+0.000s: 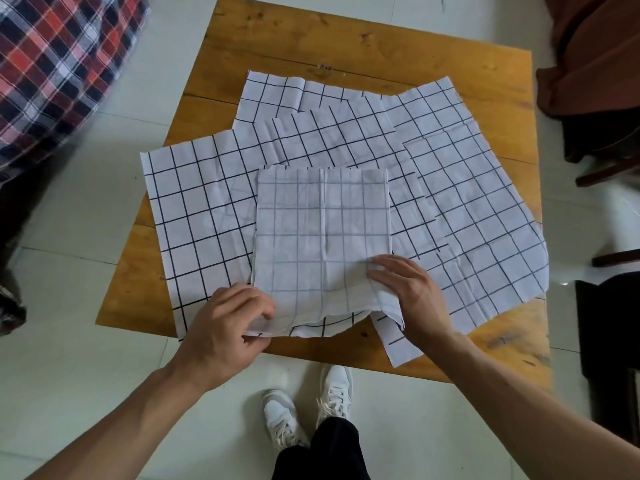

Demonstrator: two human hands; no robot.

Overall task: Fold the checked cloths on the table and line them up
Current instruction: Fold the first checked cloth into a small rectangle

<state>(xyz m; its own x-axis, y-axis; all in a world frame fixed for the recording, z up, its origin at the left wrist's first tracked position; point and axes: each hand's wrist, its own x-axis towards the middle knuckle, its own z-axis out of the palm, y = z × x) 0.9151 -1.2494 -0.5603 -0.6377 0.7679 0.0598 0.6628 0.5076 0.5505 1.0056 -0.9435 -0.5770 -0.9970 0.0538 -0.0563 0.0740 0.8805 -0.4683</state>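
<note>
Several white cloths with dark checks lie overlapping on a wooden table [346,39]. On top at the front lies a folded cloth [322,237], pale side up with faint grid lines. My left hand [225,327] pinches its near left corner. My right hand [412,296] grips its near right corner, fingers curled over the edge. Beneath it a large flat cloth [194,209] spreads to the left. Another flat cloth [485,216] spreads to the right, and others [311,98] reach toward the back.
A red, blue and white plaid fabric [59,71] lies on the floor at the far left. A brown cloth [595,53] and dark chair legs [609,174] stand at the right. My white shoes [311,407] are on the tiled floor below the table's near edge.
</note>
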